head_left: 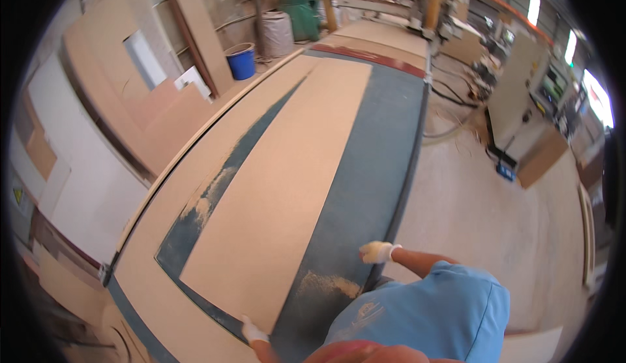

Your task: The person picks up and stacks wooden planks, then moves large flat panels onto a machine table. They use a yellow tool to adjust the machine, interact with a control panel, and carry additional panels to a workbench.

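A long tan wood-fibre board point(280, 174) lies lengthwise on a blue-grey table point(365, 174). At its near edge is my left hand point(253, 330) in a pale glove. A finger or thumb shows on the board's top face, and the rest of the grip is partly hidden at the edge. My right hand point(377, 252), also gloved, hovers by the table's right edge, apart from the board. Its fingers are curled in, with nothing visible in them. Left of the board, an L-shaped tan offcut point(143, 272) borders a strip of bare table.
Sawdust point(329, 283) is scattered on the table near me. Large panels point(98, 148) lean along the left side. A blue bucket point(242, 63) stands beyond them. At the far end is a machine gantry point(427, 11); a control cabinet point(518, 95) stands to the right.
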`<state>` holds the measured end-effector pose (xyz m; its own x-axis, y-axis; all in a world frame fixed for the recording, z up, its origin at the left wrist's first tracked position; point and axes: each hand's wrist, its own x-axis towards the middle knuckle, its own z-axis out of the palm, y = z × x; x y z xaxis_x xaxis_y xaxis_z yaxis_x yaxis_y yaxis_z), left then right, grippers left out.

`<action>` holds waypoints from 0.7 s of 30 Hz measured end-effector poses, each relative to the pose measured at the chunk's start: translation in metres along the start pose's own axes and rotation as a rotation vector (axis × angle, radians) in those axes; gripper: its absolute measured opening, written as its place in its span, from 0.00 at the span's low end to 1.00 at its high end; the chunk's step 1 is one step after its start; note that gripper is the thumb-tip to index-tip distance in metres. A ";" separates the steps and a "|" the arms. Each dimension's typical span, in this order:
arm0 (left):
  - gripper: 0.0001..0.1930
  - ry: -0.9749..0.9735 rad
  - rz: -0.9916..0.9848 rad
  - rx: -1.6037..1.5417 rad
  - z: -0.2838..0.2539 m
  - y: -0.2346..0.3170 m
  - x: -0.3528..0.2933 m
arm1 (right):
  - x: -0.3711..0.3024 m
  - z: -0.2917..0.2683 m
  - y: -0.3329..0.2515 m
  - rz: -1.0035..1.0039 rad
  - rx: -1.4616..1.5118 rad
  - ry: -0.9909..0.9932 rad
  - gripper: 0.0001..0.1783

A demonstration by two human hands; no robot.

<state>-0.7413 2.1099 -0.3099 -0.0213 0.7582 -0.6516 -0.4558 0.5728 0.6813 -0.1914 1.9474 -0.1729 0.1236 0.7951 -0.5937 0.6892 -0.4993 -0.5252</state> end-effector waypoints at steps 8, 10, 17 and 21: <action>0.36 -0.029 -0.062 0.016 0.067 -0.135 -0.241 | 0.046 -0.011 0.093 0.115 1.359 0.093 0.29; 0.36 -0.095 -0.032 -0.009 0.086 -0.170 -0.297 | 0.053 -0.015 0.104 0.014 1.789 0.051 0.34; 0.37 0.049 -0.262 -0.163 0.090 -0.308 -0.395 | -0.002 -0.031 0.184 0.134 1.904 0.182 0.30; 0.36 0.118 -0.273 -0.250 0.096 -0.394 -0.437 | -0.043 -0.019 0.243 0.143 1.819 0.136 0.26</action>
<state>-0.4672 1.5825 -0.2615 0.0348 0.5389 -0.8417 -0.6613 0.6439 0.3849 -0.0156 1.7979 -0.2636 0.2192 0.6904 -0.6894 -0.8611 -0.1954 -0.4694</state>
